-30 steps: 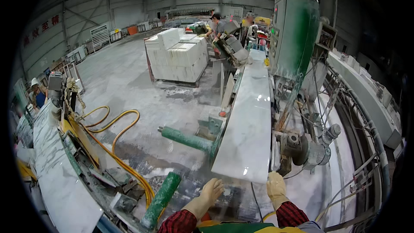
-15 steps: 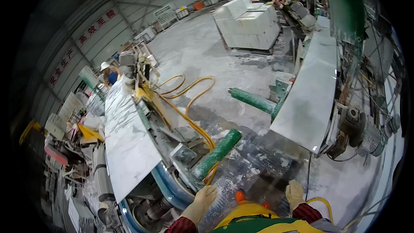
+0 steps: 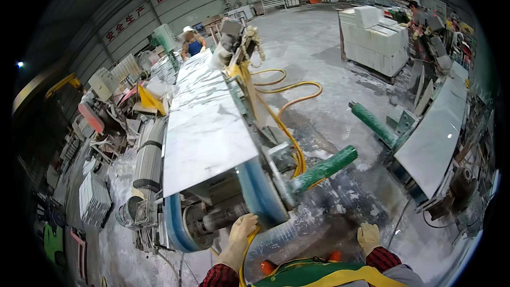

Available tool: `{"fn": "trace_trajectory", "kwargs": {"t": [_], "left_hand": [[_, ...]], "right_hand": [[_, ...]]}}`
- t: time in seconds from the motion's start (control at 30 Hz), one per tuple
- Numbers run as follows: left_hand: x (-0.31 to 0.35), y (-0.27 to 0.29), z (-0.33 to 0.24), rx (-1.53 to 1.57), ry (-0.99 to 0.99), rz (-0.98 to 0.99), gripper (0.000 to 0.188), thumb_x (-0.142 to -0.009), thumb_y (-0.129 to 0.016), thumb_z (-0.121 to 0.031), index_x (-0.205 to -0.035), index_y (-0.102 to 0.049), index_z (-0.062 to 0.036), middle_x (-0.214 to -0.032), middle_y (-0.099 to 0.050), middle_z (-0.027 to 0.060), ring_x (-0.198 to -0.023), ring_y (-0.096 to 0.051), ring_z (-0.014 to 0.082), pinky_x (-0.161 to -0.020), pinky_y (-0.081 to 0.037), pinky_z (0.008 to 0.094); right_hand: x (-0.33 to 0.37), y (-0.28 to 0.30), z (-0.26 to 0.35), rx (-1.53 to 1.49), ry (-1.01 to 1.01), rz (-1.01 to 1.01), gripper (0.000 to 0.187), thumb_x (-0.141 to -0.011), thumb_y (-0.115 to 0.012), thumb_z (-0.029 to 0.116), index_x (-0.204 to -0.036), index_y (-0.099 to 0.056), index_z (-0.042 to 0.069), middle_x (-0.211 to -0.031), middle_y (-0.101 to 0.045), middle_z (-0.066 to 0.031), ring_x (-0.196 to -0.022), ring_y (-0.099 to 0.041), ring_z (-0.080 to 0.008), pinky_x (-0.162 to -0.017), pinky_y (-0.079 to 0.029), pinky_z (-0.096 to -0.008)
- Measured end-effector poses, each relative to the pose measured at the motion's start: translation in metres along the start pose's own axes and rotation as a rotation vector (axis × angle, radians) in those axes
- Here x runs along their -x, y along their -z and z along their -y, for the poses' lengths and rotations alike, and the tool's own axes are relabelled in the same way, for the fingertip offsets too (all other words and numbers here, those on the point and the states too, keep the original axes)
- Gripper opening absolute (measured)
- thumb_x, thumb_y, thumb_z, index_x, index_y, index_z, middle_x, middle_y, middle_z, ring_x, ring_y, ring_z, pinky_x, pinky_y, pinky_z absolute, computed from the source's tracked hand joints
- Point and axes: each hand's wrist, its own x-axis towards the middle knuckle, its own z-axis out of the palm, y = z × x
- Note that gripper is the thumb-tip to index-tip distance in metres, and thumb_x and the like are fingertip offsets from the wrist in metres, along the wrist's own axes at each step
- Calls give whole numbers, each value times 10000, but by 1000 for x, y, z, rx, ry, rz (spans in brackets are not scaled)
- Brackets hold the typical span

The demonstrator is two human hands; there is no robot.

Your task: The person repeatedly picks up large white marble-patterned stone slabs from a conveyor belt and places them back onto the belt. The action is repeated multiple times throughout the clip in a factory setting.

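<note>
My left hand, in a pale work glove, hovers by the near end of the left conveyor, beside a blue belt. Its fingers stretch forward and grip nothing visible. Over the floor to the right, my right hand wears a matching glove, its fingers loosely bent with nothing visible in them. A white, grey-veined stone slab lies on the left conveyor, its near edge overhanging the belts and roller. Another pale slab rests on the conveyor at the right, away from my right hand.
Green cylinders jut from both conveyors into the wet aisle. Yellow hoses loop over the floor. White stone blocks stand stacked farther back. A person in a white hat is at the left conveyor's far end; another person is far right.
My view has swung left, so the left conveyor and its slab sit nearer the middle. My left hand now appears closer to the conveyor's end. Both hands remain without anything visible in them.
</note>
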Motion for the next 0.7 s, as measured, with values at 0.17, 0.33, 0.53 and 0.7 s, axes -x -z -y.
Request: {"fn": "trace_trajectory", "kwargs": {"t": [0.17, 0.33, 0.53, 0.7], "left_hand": [[-8, 148, -34, -472, -329, -125, 476, -1079, -673, -360, -1381, -708, 6, -1320, -773, 167, -1229, -711, 263, -1087, -532, 385], [-37, 263, -60, -643, -620, -485, 418, -1109, -619, -308, -1343, -711, 26, -1315, -739, 231, -1257, -687, 362, -1109, -500, 424], [-76, 339, -33, -1205, -779, -522, 562, -1008, -688, -240, -1503, -577, 2, -1555, -572, 279, -1396, -550, 465, -1179, -416, 560], [-60, 327, -19, -1333, -749, -595, 636, -1045, -662, -286, -1616, -500, -59, -1660, -493, 268, -1520, -453, 489, -1281, -315, 601]], "right_hand": [[7, 2, 121, -19, 114, 70, 287, -1024, -515, 289, -950, -713, 94, -937, -761, -152, -924, -725, -369, -857, -509, -507], [-23, 14, 259, -220, 448, 214, 278, -1014, -628, 274, -1169, -744, 75, -914, -762, -172, -888, -732, -390, -841, -557, -535], [-65, -18, 349, -396, 827, 120, 272, -1008, -668, 173, -1271, -691, 107, -927, -715, -183, -888, -696, -432, -782, -551, -541], [-126, 70, 449, -567, 733, 98, 302, -1005, -640, 94, -1303, -685, 81, -927, -675, -216, -920, -661, -458, -781, -518, -550]]}}
